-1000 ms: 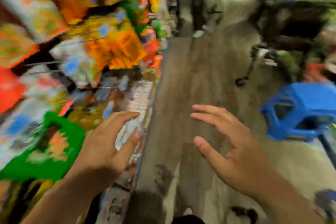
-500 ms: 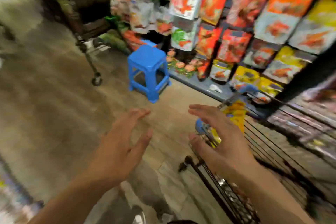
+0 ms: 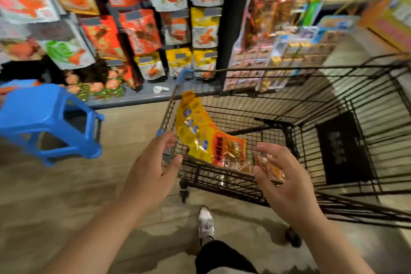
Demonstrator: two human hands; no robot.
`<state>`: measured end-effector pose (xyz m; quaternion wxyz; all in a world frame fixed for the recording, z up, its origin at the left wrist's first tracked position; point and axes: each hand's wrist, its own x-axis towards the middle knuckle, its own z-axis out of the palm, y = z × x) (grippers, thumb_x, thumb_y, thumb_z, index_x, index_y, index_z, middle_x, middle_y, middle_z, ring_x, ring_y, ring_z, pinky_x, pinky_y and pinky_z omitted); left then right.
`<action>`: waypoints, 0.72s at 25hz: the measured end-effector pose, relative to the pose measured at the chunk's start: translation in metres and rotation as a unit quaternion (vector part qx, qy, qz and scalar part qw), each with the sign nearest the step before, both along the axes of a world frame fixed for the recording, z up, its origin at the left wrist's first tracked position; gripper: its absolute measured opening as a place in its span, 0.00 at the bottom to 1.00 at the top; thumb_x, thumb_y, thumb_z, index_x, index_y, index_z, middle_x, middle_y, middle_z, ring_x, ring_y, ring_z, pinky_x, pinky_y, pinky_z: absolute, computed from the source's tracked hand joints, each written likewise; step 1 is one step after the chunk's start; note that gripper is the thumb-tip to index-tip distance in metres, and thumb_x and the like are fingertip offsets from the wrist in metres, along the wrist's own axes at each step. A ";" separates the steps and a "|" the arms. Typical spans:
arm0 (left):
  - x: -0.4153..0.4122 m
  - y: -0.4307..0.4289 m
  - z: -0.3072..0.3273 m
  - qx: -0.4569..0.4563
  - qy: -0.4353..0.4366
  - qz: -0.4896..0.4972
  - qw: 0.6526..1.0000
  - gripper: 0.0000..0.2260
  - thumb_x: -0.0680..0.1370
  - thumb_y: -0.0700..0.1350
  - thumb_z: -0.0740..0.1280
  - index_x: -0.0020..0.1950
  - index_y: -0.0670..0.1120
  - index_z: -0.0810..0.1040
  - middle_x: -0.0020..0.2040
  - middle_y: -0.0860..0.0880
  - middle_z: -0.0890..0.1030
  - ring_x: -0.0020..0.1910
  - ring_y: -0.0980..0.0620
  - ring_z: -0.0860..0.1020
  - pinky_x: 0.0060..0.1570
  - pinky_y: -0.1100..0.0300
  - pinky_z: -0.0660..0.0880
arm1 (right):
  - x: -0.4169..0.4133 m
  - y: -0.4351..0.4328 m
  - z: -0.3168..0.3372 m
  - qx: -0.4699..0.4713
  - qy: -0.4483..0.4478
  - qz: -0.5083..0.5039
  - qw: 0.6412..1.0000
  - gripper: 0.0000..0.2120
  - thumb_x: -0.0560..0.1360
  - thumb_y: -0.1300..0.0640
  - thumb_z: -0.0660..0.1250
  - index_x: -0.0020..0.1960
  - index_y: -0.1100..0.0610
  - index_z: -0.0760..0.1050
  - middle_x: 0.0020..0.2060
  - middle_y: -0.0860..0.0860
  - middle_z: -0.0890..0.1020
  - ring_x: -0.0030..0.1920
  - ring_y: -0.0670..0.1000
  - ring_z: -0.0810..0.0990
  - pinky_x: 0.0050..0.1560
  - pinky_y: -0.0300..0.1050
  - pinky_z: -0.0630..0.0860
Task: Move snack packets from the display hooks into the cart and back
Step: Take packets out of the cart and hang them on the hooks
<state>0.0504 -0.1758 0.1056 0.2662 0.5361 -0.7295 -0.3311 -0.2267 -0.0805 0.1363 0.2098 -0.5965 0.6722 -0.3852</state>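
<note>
Packets [image 3: 206, 138] of yellow snacks lie in the black wire cart [image 3: 311, 104], between the spread left hand [image 3: 149, 176] and right hand [image 3: 284, 187], neither grip pinching anything; blue stool [image 3: 46, 122] stands left, near hanging packets [image 3: 142, 31].

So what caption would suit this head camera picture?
Both hands, left and right, open, reach toward yellow snack packets in a black wire cart.
</note>
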 end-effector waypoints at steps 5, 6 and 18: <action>-0.076 -0.081 -0.065 0.020 0.004 -0.060 0.998 0.30 0.81 0.46 0.71 0.77 0.64 0.61 0.66 0.62 0.74 0.60 0.68 0.75 0.55 0.51 0.80 | -0.071 -0.021 -0.051 0.084 -0.026 -0.129 0.988 0.24 0.73 0.46 0.72 0.67 0.49 0.74 0.61 0.46 0.79 0.60 0.48 0.78 0.58 0.54 0.81; -0.087 -0.093 -0.080 0.030 -0.005 -0.066 0.997 0.32 0.80 0.47 0.72 0.77 0.66 0.61 0.69 0.58 0.73 0.60 0.64 0.76 0.57 0.48 0.80 | -0.084 -0.028 -0.061 0.098 -0.025 -0.146 0.984 0.26 0.73 0.48 0.74 0.69 0.50 0.73 0.63 0.47 0.78 0.61 0.48 0.78 0.59 0.54 0.80; -0.088 -0.099 -0.127 0.034 -0.096 -0.095 0.990 0.48 0.69 0.57 0.80 0.80 0.64 0.53 0.73 0.57 0.63 0.69 0.50 0.74 0.61 0.43 0.78 | -0.082 -0.036 -0.092 0.198 0.082 -0.141 0.966 0.47 0.63 0.27 0.64 0.76 0.44 0.58 0.73 0.49 0.69 0.68 0.52 0.73 0.63 0.53 0.76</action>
